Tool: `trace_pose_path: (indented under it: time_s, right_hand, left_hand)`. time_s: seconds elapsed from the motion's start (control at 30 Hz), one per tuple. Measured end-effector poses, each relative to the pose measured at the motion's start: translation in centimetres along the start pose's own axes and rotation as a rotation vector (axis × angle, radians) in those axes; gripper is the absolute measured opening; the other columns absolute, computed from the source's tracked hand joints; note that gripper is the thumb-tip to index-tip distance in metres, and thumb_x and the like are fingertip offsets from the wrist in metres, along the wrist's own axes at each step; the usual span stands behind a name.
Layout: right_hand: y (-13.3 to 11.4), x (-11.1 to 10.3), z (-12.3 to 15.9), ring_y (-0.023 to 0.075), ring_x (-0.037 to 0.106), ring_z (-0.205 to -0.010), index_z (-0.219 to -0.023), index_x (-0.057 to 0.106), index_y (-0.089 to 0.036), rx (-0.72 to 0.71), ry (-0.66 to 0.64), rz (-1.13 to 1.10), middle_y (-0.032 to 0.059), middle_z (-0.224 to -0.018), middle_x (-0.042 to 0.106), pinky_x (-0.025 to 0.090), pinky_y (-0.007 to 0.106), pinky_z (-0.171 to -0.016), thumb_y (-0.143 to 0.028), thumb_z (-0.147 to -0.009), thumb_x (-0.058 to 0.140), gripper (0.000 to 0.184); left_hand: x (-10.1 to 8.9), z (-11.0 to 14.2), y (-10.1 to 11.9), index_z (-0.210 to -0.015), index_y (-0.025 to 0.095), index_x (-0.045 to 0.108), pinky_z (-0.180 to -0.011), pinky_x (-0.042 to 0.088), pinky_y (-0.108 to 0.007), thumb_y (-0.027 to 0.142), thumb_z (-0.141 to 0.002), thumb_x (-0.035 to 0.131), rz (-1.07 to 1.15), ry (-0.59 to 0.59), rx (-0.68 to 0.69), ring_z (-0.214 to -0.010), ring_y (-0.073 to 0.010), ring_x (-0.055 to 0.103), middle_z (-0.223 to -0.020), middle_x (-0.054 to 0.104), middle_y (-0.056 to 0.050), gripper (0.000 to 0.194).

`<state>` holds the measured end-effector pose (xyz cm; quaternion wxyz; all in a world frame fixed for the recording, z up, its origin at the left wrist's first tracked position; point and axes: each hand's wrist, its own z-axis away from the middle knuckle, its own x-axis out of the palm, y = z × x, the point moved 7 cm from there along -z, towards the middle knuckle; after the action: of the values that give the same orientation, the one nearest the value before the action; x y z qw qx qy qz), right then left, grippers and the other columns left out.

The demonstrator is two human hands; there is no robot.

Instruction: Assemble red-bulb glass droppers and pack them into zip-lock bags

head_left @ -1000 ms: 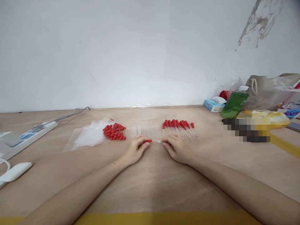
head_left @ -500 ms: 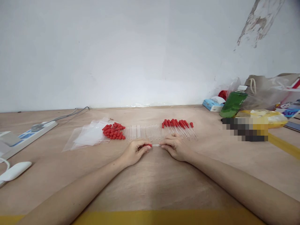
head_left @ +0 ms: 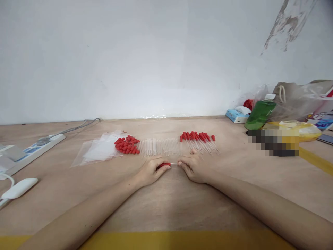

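My left hand (head_left: 153, 170) pinches a red rubber dropper bulb (head_left: 165, 164) between thumb and fingers. From the bulb's open end a clear glass dropper tube (head_left: 174, 164) runs across to my right hand (head_left: 192, 167), whose thumb and fingertips are closed on it. Whether the tube sits inside the bulb's mouth or just meets it, I cannot tell. Behind my left hand lies a pile of loose red bulbs (head_left: 127, 145). A row of bare glass tubes (head_left: 156, 147) spreads beside that pile. Droppers with red bulbs fitted (head_left: 199, 137) lie in a slanting row beyond my right hand.
Clear plastic bags (head_left: 97, 149) are stacked left of the loose bulbs. A power strip (head_left: 39, 151) with a grey cable is farther left, near a white device (head_left: 22, 188). At right stand a tissue pack (head_left: 236, 116) and a green bottle (head_left: 261, 113). Yellow tape (head_left: 156, 239) crosses the front.
Both hands have shifted slightly toward me, still holding the bulb and tube. More of the red bulb shows past my left fingertips, and the visible stretch of tube looks a little shorter.
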<state>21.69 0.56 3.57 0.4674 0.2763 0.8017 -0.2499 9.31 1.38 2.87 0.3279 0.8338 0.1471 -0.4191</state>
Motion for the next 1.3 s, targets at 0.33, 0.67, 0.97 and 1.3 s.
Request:
trace_pose_path:
  time_s: [0.33, 0.67, 0.97, 1.3]
  right_hand:
    - [0.2, 0.0, -0.2, 0.0151, 0.053, -0.073, -0.085, 0.059, -0.019, 0.031, -0.048, -0.043, 0.0035, -0.081, 0.064, 0.032, 0.03, -0.072, -0.023, -0.086, 0.038, 0.022]
    - [10.3, -3.5, 0.6, 0.0139, 0.054, -0.058, -0.057, 0.057, -0.018, 0.748, 0.216, -0.122, 0.001, -0.059, 0.06, 0.033, 0.023, -0.052, -0.034, -0.072, 0.048, 0.024]
    - [12.5, -1.4, -1.3, 0.0166, 0.054, -0.059, -0.047, 0.051, -0.018, 0.833, 0.093, 0.175, 0.0031, -0.054, 0.058, 0.031, 0.03, -0.067, -0.036, -0.073, 0.044, 0.033]
    - [8.2, -0.5, -4.3, 0.0204, 0.058, -0.071, -0.063, 0.061, -0.019, 0.643, 0.013, 0.129, 0.0062, -0.069, 0.064, 0.031, 0.035, -0.071, -0.034, -0.076, 0.044, 0.027]
  left_hand:
    - [-0.8, -0.2, -0.1, -0.097, 0.017, 0.056, -0.068, 0.042, -0.025, 0.026, -0.085, 0.045, -0.046, 0.095, -0.013, -0.073, -0.0132, 0.053, -0.085, 0.057, -0.004, 0.019]
    - [-1.1, 0.5, -2.5, -0.089, 0.017, 0.058, -0.057, 0.038, -0.023, 0.026, -0.082, 0.047, -0.099, 0.032, -0.127, -0.06, -0.0113, 0.048, -0.069, 0.052, 0.0, 0.016]
    - [-1.1, 0.4, -2.5, -0.087, 0.017, 0.059, -0.057, 0.038, -0.023, 0.026, -0.082, 0.047, -0.067, 0.028, -0.132, -0.059, -0.0111, 0.049, -0.072, 0.054, -0.001, 0.016]
    - [-1.0, 0.4, -2.5, -0.087, 0.017, 0.059, -0.055, 0.038, -0.023, 0.026, -0.081, 0.047, -0.056, 0.039, -0.126, -0.058, -0.0105, 0.047, -0.069, 0.054, 0.0, 0.016]
